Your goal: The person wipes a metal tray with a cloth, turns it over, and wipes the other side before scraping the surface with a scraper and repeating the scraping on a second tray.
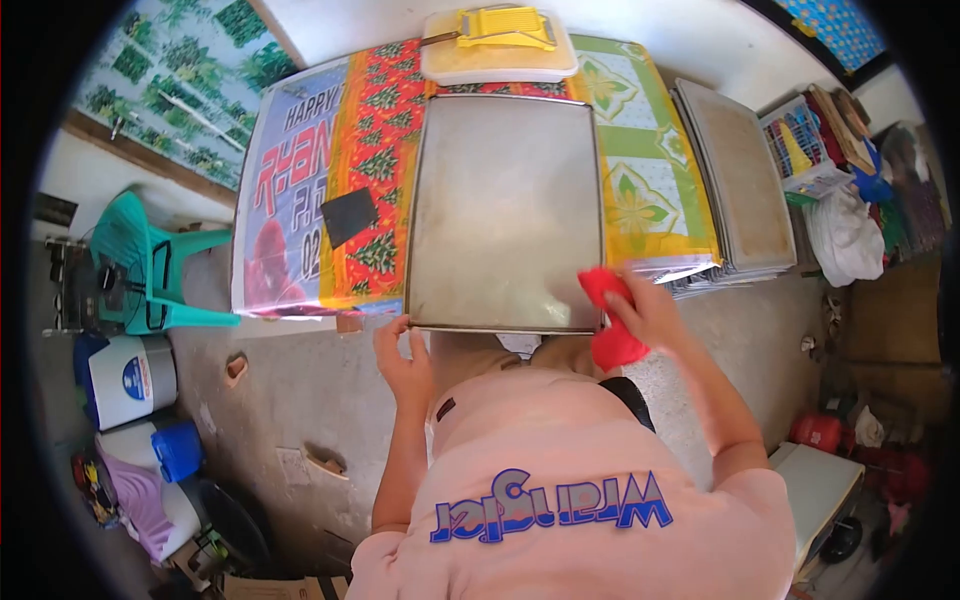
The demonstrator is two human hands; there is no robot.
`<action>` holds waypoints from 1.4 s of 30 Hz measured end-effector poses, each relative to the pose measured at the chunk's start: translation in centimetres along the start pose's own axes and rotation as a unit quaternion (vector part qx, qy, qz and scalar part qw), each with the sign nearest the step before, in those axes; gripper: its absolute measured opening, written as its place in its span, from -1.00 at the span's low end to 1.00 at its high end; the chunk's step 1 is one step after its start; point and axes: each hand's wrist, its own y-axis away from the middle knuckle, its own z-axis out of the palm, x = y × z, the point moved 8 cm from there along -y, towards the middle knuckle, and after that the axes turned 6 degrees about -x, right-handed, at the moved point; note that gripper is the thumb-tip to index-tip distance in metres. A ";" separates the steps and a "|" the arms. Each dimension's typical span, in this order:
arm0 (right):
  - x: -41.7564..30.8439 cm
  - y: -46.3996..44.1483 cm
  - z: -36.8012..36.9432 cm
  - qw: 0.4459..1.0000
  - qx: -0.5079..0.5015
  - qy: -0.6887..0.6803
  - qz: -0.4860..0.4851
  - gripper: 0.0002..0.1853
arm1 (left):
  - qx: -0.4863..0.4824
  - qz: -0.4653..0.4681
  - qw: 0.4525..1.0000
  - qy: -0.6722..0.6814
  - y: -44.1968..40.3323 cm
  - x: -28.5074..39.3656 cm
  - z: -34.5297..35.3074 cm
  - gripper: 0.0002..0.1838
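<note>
A large flat metal baking tray (pixel 505 210) lies on the table in front of me, its near edge level with the table's front. My left hand (pixel 405 365) is at the tray's near left corner, with curled fingers gripping the rim. My right hand (pixel 652 318) is closed around a crumpled red cloth (pixel 620 348), just off the tray's near right corner. Part of the cloth hangs below the fingers. A dark square pad (pixel 350 217) lies on the table left of the tray.
Patterned plastic sheets (pixel 640 150) cover the table. Behind the tray, a yellow slicer-like tool (pixel 507 27) rests on a pale lidded container (pixel 500 66). Stacked metal trays (pixel 735 170) stand at right. A green plastic chair (pixel 150 265) is at left, near a white cooler box (pixel 133 380).
</note>
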 end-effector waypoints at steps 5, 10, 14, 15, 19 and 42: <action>-9.1 -10.0 2.6 0.998 0.056 0.023 -0.023 -0.52 | -0.014 -0.292 0.808 0.512 2.4 -5.3 3.4 -0.54; -13.7 -16.4 17.9 0.937 0.130 0.233 -0.226 -0.69 | -0.037 -0.340 0.645 0.684 2.8 -4.0 4.7 -0.57; -18.1 -8.8 21.6 0.888 -0.045 0.128 -0.440 -0.78 | -0.048 -0.350 0.580 0.734 2.5 -4.2 4.6 -0.60; -17.4 -7.6 20.9 0.890 -0.043 0.124 -0.438 -0.77 | -0.055 -0.349 0.562 0.748 2.4 -4.5 4.9 -0.60; -11.3 -3.1 15.5 0.893 -0.085 0.173 -0.406 -0.75 | -0.033 -0.386 0.644 0.660 2.9 -6.3 6.3 -0.54; -17.1 -7.7 19.3 0.875 -0.054 0.146 -0.458 -0.76 | -0.070 -0.362 0.683 0.630 2.4 -4.1 5.9 -0.84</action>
